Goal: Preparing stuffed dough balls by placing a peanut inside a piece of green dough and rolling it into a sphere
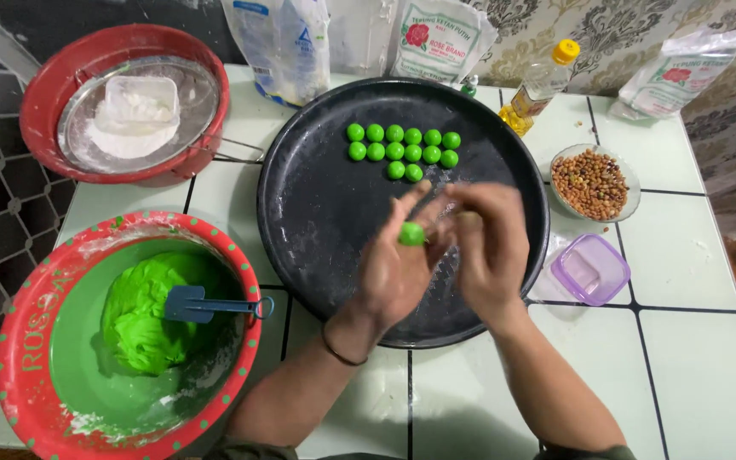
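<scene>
Twelve green balls point(402, 149) sit in rows on a black tray point(317, 221). One dough ball point(411, 233) is pinched between left hand point(398, 268) and right hand point(485, 247), both curled round it above the tray. Likely soft, light, sticky, easily dented; best held gently at its sides. Bowl point(36, 341) of green dough on the counter point(692, 358), left.

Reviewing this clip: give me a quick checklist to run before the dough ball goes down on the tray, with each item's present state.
1. Green dough ball held between left hand and right hand: ok.
2. Ball fully round: cannot tell, partly hidden.
3. Bare space on black tray beside the rows of finished balls: ok.
4. Tray floured: ok, a light dusting shows.
5. More dough in green bowl: ok.
</scene>
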